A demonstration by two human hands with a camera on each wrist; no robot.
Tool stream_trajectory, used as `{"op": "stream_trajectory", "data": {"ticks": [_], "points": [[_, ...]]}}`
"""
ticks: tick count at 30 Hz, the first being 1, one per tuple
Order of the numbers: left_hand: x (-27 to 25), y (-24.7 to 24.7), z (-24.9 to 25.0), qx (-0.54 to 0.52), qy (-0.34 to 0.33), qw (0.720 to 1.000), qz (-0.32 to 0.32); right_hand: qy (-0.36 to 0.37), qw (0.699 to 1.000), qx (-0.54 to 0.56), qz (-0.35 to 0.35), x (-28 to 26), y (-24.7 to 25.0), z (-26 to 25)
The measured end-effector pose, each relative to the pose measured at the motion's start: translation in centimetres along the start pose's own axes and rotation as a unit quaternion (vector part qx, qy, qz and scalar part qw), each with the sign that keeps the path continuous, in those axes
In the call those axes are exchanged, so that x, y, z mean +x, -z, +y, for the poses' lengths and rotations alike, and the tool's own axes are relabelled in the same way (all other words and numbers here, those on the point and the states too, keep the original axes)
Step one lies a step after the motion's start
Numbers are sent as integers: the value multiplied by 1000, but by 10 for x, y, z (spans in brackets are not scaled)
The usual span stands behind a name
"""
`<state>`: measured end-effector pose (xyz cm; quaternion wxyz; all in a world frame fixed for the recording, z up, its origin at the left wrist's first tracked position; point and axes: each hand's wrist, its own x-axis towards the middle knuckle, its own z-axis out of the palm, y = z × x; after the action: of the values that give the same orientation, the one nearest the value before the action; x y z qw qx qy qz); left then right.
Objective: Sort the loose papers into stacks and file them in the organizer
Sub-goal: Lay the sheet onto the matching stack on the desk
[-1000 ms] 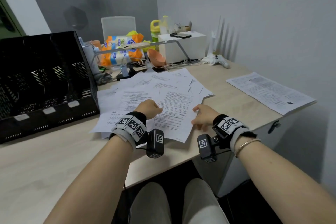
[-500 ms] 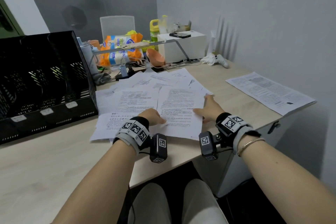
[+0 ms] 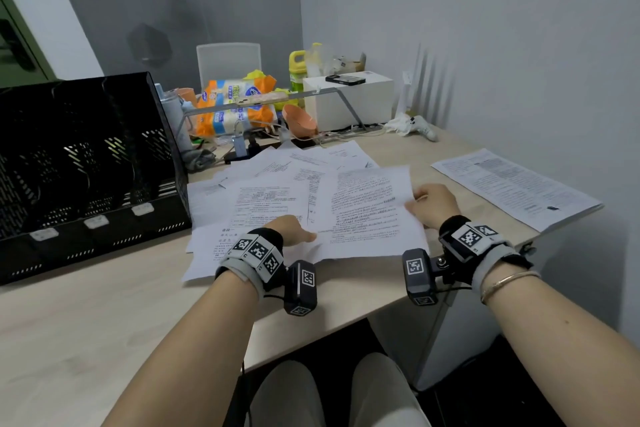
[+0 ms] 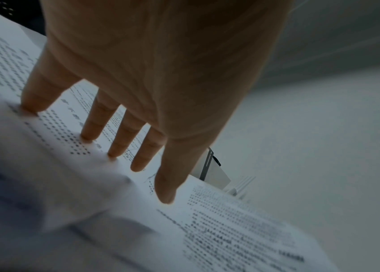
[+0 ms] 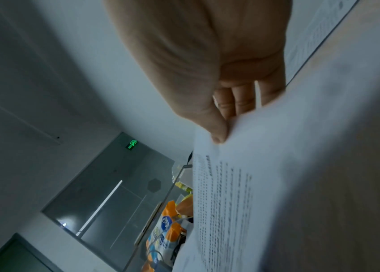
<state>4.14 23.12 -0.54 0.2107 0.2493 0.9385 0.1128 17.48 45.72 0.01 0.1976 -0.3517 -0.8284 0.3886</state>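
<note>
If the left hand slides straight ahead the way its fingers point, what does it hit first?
Probably only more loose papers; the left hand lies flat on them. Past them comes the clutter by the snack bag, depth unclear.

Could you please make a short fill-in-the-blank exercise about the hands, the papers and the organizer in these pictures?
1. The right hand pinches the edge of one printed ____.
2. The left hand rests with straight fingers on the loose papers, pressing them ____.
3. The black organizer stands on the person's ____ side.

Missing words: sheet; down; left
</note>
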Motion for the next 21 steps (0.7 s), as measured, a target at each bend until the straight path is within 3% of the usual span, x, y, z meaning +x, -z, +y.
{"op": "stream_trajectory", "data": {"ticks": [5,9,15,21], "points": [[0,1,7,5,-14,1000,-13,78,992,46,88,0,17,-16],[0,14,20,-112,-57,991,38,119,978,124,120,2,24,-29],[-8,33,30,-310,-142,916,213,137,963,175,154,1,20,-39],[-17,46,13,-368,-169,868,286,163,956,203,133,-3,0,-52]]}}
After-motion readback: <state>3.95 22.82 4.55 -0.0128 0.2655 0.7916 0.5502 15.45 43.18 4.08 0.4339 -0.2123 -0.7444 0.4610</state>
